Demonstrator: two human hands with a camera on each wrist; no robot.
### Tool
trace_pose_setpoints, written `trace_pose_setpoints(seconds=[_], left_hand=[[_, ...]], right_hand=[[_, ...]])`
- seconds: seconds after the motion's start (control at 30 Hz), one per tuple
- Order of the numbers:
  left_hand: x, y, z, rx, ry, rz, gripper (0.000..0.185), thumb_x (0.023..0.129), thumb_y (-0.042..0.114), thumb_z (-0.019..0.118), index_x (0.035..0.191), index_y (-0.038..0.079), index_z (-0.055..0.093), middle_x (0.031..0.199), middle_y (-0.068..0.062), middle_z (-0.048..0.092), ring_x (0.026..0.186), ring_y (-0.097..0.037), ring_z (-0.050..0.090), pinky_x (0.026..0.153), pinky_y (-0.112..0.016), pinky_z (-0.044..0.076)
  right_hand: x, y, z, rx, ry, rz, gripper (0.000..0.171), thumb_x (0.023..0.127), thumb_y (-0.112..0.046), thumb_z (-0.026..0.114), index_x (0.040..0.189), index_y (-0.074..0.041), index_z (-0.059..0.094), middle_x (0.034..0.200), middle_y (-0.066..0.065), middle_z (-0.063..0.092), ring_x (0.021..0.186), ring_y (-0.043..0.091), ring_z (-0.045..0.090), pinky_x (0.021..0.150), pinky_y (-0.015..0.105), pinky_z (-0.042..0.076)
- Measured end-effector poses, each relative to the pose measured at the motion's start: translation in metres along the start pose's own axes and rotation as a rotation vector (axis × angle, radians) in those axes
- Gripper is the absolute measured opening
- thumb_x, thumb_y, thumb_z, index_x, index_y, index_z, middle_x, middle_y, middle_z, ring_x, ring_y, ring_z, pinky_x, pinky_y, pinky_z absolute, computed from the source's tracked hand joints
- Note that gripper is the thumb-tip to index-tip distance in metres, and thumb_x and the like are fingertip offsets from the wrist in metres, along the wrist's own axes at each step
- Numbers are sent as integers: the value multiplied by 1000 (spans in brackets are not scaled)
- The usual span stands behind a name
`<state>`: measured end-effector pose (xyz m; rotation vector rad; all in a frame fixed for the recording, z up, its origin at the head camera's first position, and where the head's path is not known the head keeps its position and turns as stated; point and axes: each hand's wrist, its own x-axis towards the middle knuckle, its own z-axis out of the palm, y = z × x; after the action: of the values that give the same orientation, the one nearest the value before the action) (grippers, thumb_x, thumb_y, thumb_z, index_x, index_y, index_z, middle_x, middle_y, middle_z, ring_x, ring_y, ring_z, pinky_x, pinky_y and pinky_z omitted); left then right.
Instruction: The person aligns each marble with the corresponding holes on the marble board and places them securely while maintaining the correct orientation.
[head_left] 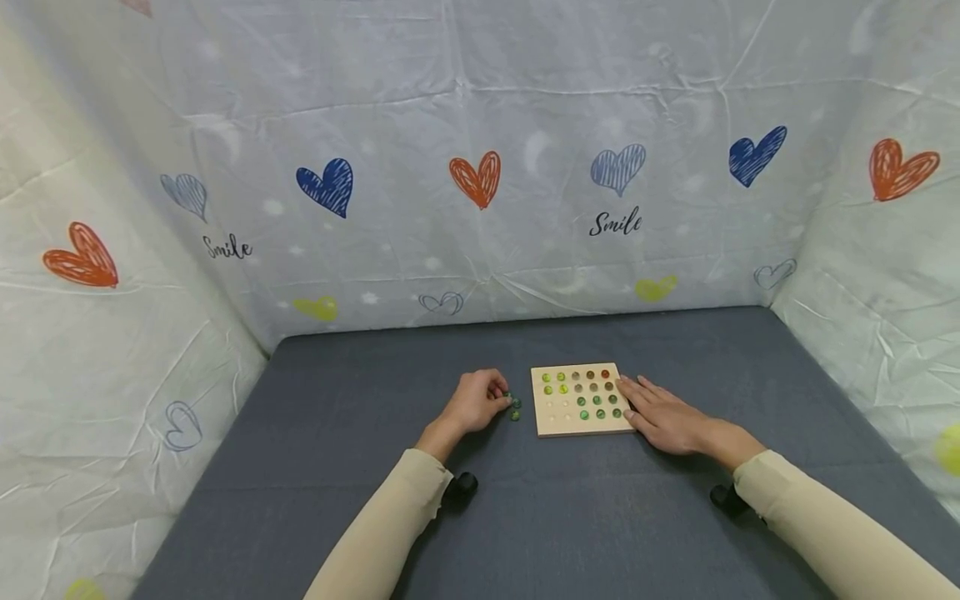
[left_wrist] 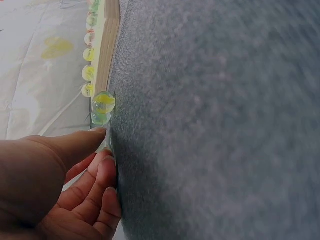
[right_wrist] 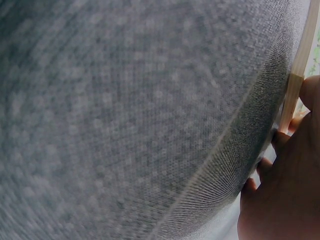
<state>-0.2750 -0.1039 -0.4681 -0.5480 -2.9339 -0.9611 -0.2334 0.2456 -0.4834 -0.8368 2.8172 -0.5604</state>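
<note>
Step in hand, as I judge it: collecting a loose marble to seat in the wooden board [head_left: 581, 400].

Left hand [head_left: 474, 403]: fingers curled over the loose green marbles [head_left: 513, 407] on the grey table [head_left: 337, 433], just off the board's left edge. In the left wrist view two marbles [left_wrist: 103, 107] sit just beyond my fingertips [left_wrist: 98, 133], which come close to the nearer one; whether I have one pinched I cannot tell.

Right hand [head_left: 663, 417]: fingers straight and relaxed, resting flat against the board's right edge, gripping nothing. It seems to steady the board.

Board: upper rows filled with yellow-green, brown and orange marbles, green ones lower right; several holes at lower left look vacant.

Next move, my estimate: close thumb and forefinger on one marble, lift, carry it right over a vacant hole, set it down gently. Risk: marbles roll on the cloth if nudged.
</note>
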Motion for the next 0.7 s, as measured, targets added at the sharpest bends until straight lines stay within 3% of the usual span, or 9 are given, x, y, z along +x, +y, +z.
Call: trace_pose_setpoints(seconds=[0.4,0.7], left_hand=[[-9,0,-8,-44,6,-3,10,94,11,76,100,6,70,86,-2,65,76,-13,59,72,-34,51],[-15,5,-13,-78,15,0,9,95,11,75,102,8,71,89,-1,65,77,-13,59,72,-34,52]], right_hand=[[-1,-12,-8,-6,-31,14,60,113,-31,37,161,2,23,167,23,19,152,49,14,120,62,16],[3,4,3,2,-13,22,61,113,-33,38,162,-1,20,169,19,17,154,46,12,121,60,15]])
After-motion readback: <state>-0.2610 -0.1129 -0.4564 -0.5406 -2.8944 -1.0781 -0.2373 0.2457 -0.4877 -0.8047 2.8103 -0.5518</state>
